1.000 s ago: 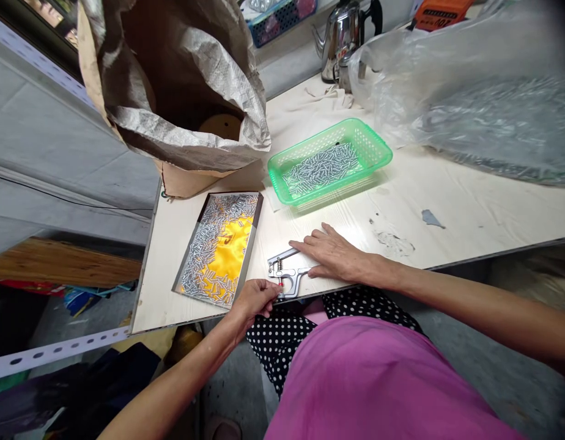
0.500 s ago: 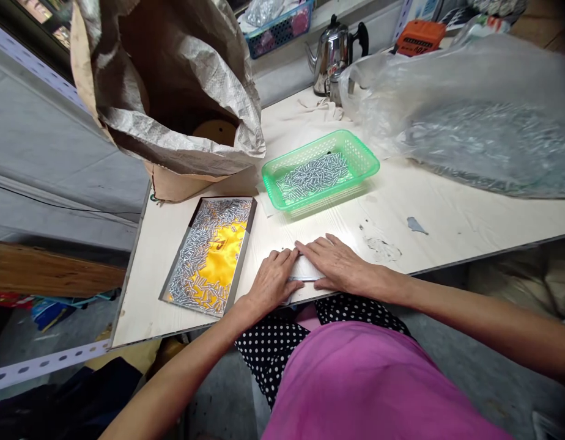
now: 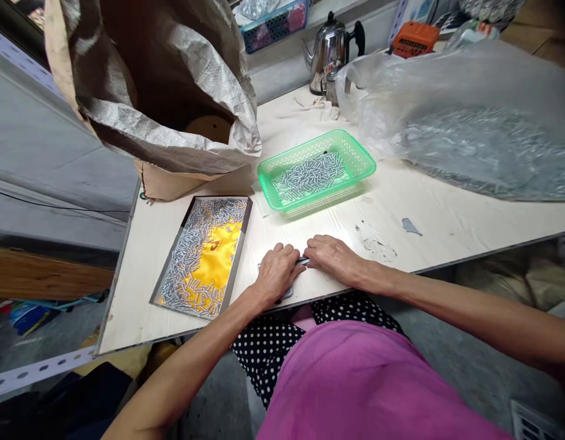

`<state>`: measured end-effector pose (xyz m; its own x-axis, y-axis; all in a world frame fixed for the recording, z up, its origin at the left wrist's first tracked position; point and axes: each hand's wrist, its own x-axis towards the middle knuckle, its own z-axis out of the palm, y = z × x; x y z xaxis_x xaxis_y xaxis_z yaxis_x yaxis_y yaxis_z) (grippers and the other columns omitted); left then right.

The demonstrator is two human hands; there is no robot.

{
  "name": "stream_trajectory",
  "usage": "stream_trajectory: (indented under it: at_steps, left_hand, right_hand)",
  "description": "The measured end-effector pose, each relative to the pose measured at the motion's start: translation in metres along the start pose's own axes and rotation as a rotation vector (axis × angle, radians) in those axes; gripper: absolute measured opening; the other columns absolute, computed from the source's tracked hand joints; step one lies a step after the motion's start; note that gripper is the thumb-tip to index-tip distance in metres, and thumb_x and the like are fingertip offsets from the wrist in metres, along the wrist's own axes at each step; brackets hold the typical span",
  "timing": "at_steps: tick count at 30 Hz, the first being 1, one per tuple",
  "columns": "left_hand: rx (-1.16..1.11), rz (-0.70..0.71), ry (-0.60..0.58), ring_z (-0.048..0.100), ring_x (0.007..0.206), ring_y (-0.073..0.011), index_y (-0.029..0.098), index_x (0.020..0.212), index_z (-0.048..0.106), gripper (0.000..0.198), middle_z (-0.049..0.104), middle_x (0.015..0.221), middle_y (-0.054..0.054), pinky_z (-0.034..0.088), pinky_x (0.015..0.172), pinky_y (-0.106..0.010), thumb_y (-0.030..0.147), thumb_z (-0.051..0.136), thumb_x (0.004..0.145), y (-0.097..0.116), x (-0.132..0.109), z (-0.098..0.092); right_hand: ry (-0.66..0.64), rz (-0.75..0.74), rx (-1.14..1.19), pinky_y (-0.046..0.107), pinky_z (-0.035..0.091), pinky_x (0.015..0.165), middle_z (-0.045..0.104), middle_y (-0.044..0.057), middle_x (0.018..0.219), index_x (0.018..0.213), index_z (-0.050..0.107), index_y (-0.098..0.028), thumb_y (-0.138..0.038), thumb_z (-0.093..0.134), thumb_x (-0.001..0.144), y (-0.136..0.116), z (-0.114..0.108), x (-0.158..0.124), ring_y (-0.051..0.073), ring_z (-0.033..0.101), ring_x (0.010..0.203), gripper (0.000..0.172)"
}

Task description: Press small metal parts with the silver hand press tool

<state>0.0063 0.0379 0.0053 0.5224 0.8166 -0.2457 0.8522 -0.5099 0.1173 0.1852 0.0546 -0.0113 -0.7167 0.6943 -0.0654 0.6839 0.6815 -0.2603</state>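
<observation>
Near the table's front edge, my left hand [image 3: 277, 273] has its fingers curled down, closed on one end of a thin grey strip [image 3: 302, 261]. The fingers of my right hand [image 3: 334, 260] are bent round the strip's other end, so only a short length shows between the hands. Under my left hand, the edge of a flat grey piece [image 3: 287, 293] peeks out; the rest is covered. To the left lies a shallow tray [image 3: 237, 263] of small silvery metal pins [image 3: 179, 269], with a shiny yellow sheet [image 3: 218, 253] among them.
Beyond my hands stands a green plastic basket [image 3: 362, 174] holding similar pins. A large open sack [image 3: 172, 153] rises at the back left. Along the back are a steel kettle [image 3: 329, 55] and an orange box [image 3: 414, 39]. A clear plastic bag [image 3: 484, 134] fills the right side.
My hands have gone from lying flatter over a pale strip to curled fingers gripping the thin grey strip. A flat grey piece now shows beneath my left hand. The view has shifted slightly.
</observation>
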Motion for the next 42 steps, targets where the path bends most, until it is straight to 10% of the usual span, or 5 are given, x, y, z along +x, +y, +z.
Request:
stream_trajectory:
  at_steps: [10, 24, 32, 36, 42]
  left_hand:
    - [0.013, -0.116, 0.315, 0.051, 0.123, -0.0320, 0.013, 0.133, 0.044, 0.049, 0.056, 0.131, -0.017, 0.046, 0.100, -0.047, 0.036, 0.058, 0.092, 0.022, -0.026, 0.028]
    - [-0.306, 0.035, 0.400, 0.034, 0.142, -0.0323, 0.014, 0.139, 0.042, 0.057, 0.050, 0.143, -0.018, 0.031, 0.114, -0.058, 0.045, 0.054, 0.093, 0.057, -0.062, 0.061]
    - [-0.327, 0.266, 0.570, 0.065, 0.107, -0.0221, 0.013, 0.119, 0.059, 0.032, 0.069, 0.110, -0.012, 0.052, 0.096, -0.036, 0.032, 0.054, 0.095, 0.072, -0.093, 0.035]
    - [-0.239, 0.217, 0.817, 0.066, 0.085, -0.0168, 0.016, 0.105, 0.064, 0.015, 0.070, 0.090, -0.006, 0.055, 0.081, -0.030, 0.017, 0.056, 0.092, 0.042, -0.115, 0.009]
    - [-0.273, -0.506, 0.846, 0.063, 0.084, -0.0184, 0.018, 0.091, 0.069, 0.019, 0.068, 0.089, -0.006, 0.049, 0.076, -0.030, 0.025, 0.052, 0.094, -0.072, -0.101, -0.011]
  right_hand:
    - [0.047, -0.141, 0.042, 0.037, 0.042, 0.081, 0.060, 0.017, 0.114, 0.121, 0.057, -0.009, -0.048, 0.071, 0.081, 0.025, -0.015, 0.004, 0.028, 0.052, 0.102, 0.058]
    - [0.124, 0.037, -0.114, 0.032, 0.032, 0.075, 0.065, 0.012, 0.093, 0.091, 0.069, -0.012, -0.020, 0.058, 0.092, 0.014, -0.012, 0.046, 0.023, 0.051, 0.090, 0.013]
    - [0.014, -0.639, -0.078, 0.036, 0.031, 0.076, 0.062, 0.008, 0.099, 0.081, 0.070, -0.020, -0.024, 0.061, 0.089, -0.067, -0.006, 0.059, 0.026, 0.044, 0.105, 0.012]
    - [0.013, -0.695, -0.056, 0.038, 0.032, 0.078, 0.061, 0.010, 0.095, 0.078, 0.065, -0.016, -0.022, 0.062, 0.085, -0.077, 0.010, 0.069, 0.026, 0.045, 0.100, 0.011]
    - [0.159, -0.608, 0.146, 0.035, 0.036, 0.077, 0.063, 0.007, 0.089, 0.090, 0.061, -0.015, -0.019, 0.050, 0.095, -0.080, 0.009, 0.078, 0.020, 0.050, 0.086, 0.013]
